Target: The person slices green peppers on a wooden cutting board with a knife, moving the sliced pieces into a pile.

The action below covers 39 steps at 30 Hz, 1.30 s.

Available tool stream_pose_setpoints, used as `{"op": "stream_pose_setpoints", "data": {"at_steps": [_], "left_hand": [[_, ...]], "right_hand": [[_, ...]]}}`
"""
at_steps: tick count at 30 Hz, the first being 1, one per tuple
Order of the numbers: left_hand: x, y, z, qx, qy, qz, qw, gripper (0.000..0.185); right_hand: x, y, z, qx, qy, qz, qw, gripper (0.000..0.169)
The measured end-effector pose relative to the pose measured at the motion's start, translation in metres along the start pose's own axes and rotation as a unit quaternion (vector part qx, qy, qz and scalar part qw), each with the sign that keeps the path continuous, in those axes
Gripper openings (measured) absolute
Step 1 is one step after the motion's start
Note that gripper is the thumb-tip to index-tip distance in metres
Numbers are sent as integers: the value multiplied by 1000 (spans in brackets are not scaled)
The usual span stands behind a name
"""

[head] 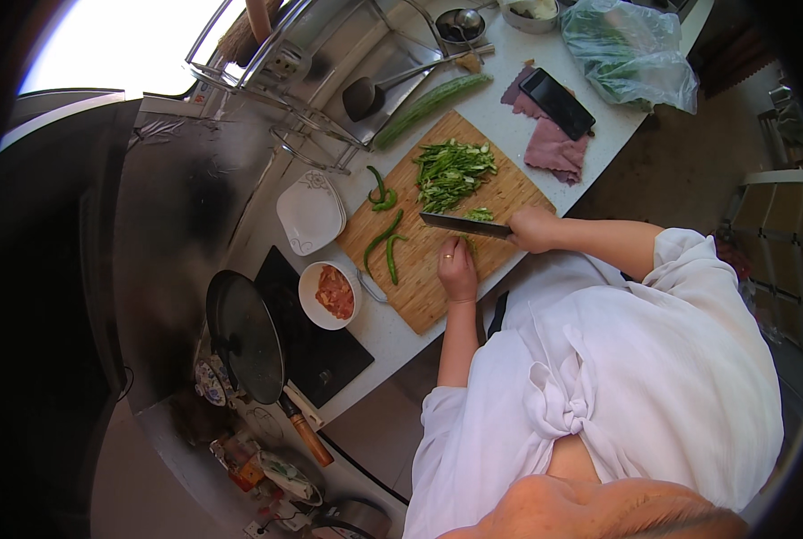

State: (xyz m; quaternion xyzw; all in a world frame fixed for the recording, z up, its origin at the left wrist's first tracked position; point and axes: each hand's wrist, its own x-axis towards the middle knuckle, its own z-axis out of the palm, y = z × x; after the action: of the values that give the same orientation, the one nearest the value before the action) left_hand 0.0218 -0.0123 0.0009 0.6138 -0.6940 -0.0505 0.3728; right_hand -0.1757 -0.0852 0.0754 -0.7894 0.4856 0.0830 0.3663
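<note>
My right hand [533,229] grips the handle of a kitchen cleaver [465,224], its dark blade lying across the wooden cutting board [421,303]. Just on the near side of the blade, my left hand [456,271], with a ring on one finger, presses a piece of green pepper [467,242] to the board. The fingers partly hide that piece. A few fresh slices [479,214] sit beyond the blade. Farther up the board is a heap of sliced green peppers [452,172]. Several whole green chili peppers [382,242] rest along the board's left side.
Left of the board stand stacked white dishes [310,212], a bowl of raw meat [334,296] and a frying pan [249,337] by a black cooktop [313,323]. A cucumber [431,111] lies behind. A phone [557,104] on pink cloths [556,151] and a plastic bag [627,54] are rightward.
</note>
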Motion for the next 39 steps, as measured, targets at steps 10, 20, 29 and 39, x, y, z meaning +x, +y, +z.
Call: {"op": "stream_pose_setpoints", "data": {"at_steps": [10,20,29,39], "left_hand": [[-5,-6,4,-2,15,16,1000,10],[-8,-8,5,-4,22,11,1000,9],[-8,-9,6,-3,19,14,1000,8],[-8,-8,6,-21,26,3,999,8]], "right_hand": [[-3,-8,-3,-51,-38,-7,998,20],[11,-11,4,-3,-19,10,1000,20],[16,-24,5,-88,-26,1,996,19],[8,-18,-12,-32,-74,22,996,21]]}}
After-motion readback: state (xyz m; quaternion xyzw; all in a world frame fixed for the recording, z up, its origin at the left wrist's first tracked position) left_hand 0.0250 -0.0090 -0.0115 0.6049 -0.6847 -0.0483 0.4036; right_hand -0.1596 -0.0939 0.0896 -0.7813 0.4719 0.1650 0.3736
